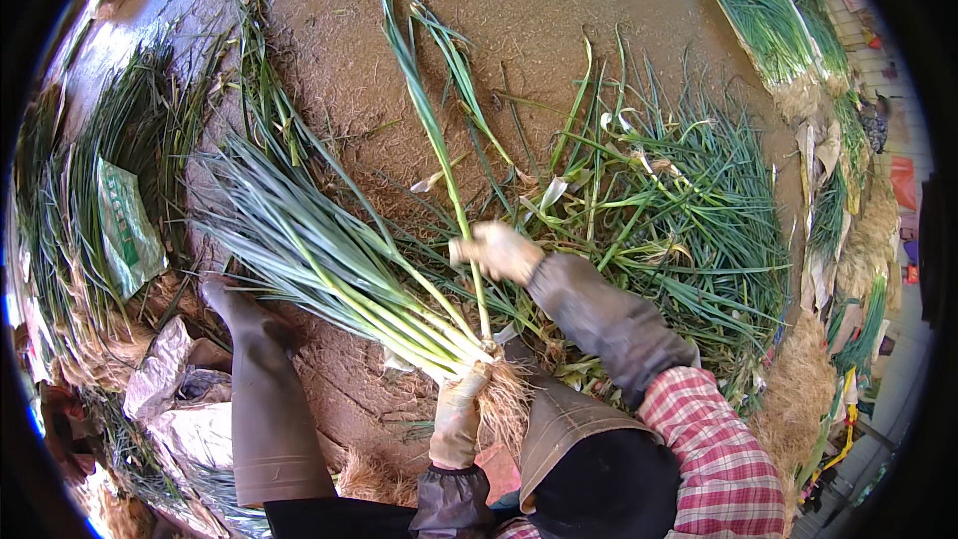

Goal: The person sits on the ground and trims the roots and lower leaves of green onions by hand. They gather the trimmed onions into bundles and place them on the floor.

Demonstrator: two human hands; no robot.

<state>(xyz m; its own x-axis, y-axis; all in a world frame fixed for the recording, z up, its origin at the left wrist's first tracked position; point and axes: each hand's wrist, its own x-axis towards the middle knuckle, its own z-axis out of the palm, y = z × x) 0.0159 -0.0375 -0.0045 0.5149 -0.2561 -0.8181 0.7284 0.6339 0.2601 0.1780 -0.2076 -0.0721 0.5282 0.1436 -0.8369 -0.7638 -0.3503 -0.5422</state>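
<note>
My left hand, in a soiled glove, grips a bunch of green onions by the white bases near the roots. The green leaves spread to the upper left; the pale roots hang at the right of the hand. One long stalk points away from me, apart from the rest. My right hand, gloved and slightly blurred, is at this stalk above its base, fingers curled; whether they grip it cannot be told.
Loose green onions and stripped leaves lie heaped on the right. Onion bunches and a green printed plastic bag are on the left. More bunches lie at the upper right. My brown rubber boot stands on the muddy floor.
</note>
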